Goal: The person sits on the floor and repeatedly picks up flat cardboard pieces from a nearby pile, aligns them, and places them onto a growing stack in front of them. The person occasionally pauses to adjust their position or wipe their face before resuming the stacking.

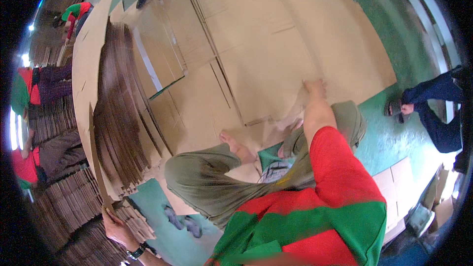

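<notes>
I sit on the floor with a large flat cardboard sheet point(266, 34) spread out before me. My right hand point(315, 87) rests on that sheet, its fingers apart and nothing in it. To my left rises a tall stack of cardboard sheets point(118, 113). A brown cardboard sheet point(87, 76) lies on top of the stack and bows along its length. At its near corner my left hand point(116, 227), with a watch on the wrist, is closed on the edge; part of the grip is hard to make out.
More cardboard stacks point(64, 202) stand at the far left, with several people in red and green shirts beside them. A pair of sandals point(182, 222) lies on the green floor point(152, 202). One person stands at the right, another at the top left. White-edged boards point(394, 187) lie behind my right side.
</notes>
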`<state>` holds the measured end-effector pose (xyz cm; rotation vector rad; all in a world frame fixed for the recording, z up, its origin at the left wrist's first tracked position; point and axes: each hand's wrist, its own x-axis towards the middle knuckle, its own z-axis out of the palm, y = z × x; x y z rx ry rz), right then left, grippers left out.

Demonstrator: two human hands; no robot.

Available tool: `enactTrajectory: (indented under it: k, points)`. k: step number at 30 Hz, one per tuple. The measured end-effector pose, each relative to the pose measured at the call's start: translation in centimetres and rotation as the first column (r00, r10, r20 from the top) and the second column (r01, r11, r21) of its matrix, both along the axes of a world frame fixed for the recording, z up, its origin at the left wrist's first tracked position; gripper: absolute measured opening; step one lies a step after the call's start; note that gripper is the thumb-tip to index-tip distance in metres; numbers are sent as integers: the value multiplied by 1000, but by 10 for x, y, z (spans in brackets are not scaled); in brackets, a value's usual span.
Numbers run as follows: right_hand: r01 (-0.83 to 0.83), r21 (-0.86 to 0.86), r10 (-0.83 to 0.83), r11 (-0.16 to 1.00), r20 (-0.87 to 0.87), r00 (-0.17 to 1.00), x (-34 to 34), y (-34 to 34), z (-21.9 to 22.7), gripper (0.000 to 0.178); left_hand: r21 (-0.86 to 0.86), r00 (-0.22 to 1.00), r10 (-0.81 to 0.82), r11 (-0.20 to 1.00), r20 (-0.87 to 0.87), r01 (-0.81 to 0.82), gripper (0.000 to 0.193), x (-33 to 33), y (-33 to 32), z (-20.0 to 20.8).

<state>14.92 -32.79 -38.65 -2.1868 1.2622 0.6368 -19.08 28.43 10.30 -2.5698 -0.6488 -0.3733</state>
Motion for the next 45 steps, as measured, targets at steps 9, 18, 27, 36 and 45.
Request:
enactTrajectory:
  k: [9, 18, 27, 36, 45]
  points:
    - [-747, 96, 617, 658, 499, 608, 20, 155, 79, 95, -76, 891, -443, 890, 97, 450, 18, 89, -158, -21]
    - [-725, 640, 252, -254, 768, 589, -207, 265, 222, 69, -280, 756, -635, 705, 159, 651, 12, 205, -317, -85]
    - [-880, 37, 273, 474, 944, 187, -167, 224, 227, 26, -346, 703, -695, 630, 148, 695, 14, 231, -399, -149]
    - [-415, 361, -139, 835, 868, 477, -105, 143, 105, 39, -710, 485, -776, 70, 403, 701, 34, 191, -368, -161]
    - [534, 652, -820, 538, 261, 509, -64, 110, 108, 30, -820, 837, 132, 327, 532, 470, 28, 75, -107, -120]
